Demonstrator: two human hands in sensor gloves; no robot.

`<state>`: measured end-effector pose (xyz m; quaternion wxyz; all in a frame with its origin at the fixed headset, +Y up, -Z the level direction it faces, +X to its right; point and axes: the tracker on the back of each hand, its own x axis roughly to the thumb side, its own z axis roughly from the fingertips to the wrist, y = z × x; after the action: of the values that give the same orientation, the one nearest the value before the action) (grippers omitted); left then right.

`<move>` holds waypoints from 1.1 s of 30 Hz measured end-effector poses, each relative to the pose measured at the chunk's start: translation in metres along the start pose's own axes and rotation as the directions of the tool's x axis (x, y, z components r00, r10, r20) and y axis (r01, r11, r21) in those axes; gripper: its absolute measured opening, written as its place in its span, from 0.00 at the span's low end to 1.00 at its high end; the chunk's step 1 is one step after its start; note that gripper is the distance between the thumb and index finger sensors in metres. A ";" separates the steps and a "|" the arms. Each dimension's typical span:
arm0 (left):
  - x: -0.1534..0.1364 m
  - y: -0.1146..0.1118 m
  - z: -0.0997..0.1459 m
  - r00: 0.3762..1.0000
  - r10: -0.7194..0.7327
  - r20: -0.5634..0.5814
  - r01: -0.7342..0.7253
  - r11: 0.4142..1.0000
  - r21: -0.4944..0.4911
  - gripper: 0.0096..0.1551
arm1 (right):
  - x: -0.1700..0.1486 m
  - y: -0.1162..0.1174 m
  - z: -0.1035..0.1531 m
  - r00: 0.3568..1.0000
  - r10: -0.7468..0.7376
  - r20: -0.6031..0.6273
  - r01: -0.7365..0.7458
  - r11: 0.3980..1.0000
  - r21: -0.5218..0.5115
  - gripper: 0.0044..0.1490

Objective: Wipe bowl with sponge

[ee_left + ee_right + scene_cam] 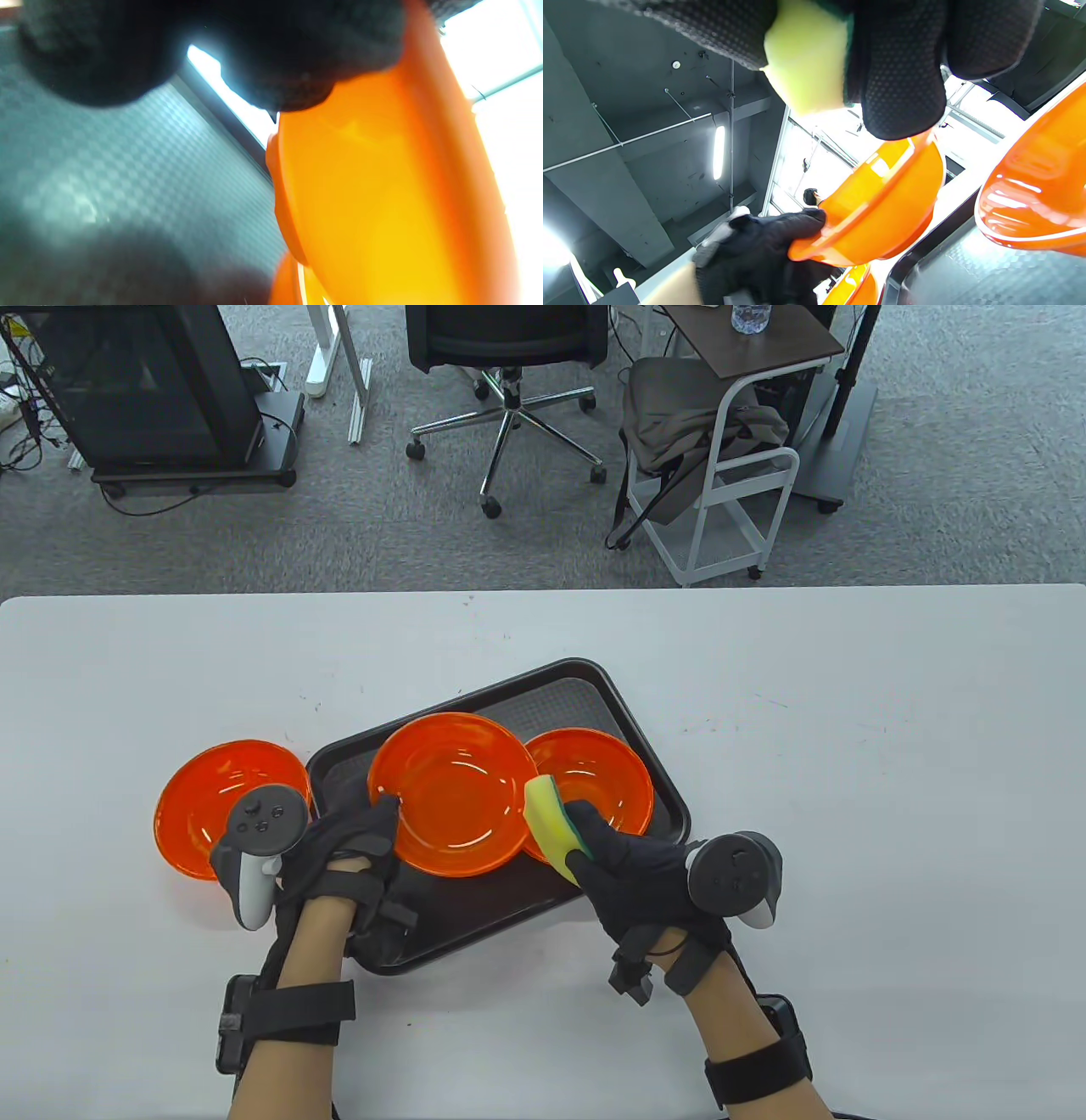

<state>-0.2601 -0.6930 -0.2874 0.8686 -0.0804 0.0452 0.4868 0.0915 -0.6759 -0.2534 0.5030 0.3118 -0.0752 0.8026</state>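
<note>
My left hand grips the near-left rim of an orange bowl and holds it tilted above the dark tray. The bowl also shows in the left wrist view and in the right wrist view. My right hand holds a yellow and green sponge at the bowl's right rim; the sponge shows between my fingers in the right wrist view. A second orange bowl sits on the tray at the right. A third orange bowl sits on the table left of the tray.
The white table stretches to the right of the tray. Beyond its far edge stand an office chair, a white cart and a black cabinet on the carpet.
</note>
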 end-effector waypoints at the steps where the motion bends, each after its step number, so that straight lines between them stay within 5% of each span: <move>1: 0.006 -0.003 0.006 1.000 -0.005 0.023 0.005 1.000 -0.012 0.34 | 0.001 0.000 0.000 1.000 0.015 0.006 -0.015 1.000 0.002 0.34; 12: 0.031 -0.017 0.037 0.978 -0.077 0.194 0.074 0.997 0.021 0.34 | 0.024 -0.005 0.000 0.951 0.301 0.066 -0.299 0.954 -0.037 0.33; 14: 0.034 -0.017 0.039 0.973 -0.088 0.215 0.084 0.996 0.028 0.34 | 0.034 -0.001 -0.001 0.872 0.481 0.094 -0.481 0.876 -0.025 0.32; 19: 0.040 -0.018 0.042 0.960 -0.090 0.265 0.089 0.996 0.017 0.34 | 0.063 0.021 -0.005 0.520 0.820 0.240 -0.844 0.536 -0.001 0.31; 25: 0.046 -0.024 0.042 0.940 -0.135 0.313 0.140 0.990 0.006 0.34 | 0.067 0.041 -0.010 0.364 0.896 0.253 -0.931 0.355 0.083 0.30; 28: 0.050 -0.033 0.042 0.930 -0.160 0.330 0.178 0.984 -0.023 0.34 | 0.064 0.044 -0.011 0.358 0.898 0.257 -0.934 0.344 0.099 0.30; 33: 0.050 -0.048 0.040 0.932 -0.131 0.338 0.169 0.982 -0.085 0.34 | 0.063 0.050 -0.012 0.423 0.861 0.281 -0.904 0.420 0.076 0.30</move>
<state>-0.1929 -0.6689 -0.2512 0.8925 -0.0498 -0.1350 0.4274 0.0248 -0.6466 -0.2172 -0.0439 0.3555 -0.1908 0.9139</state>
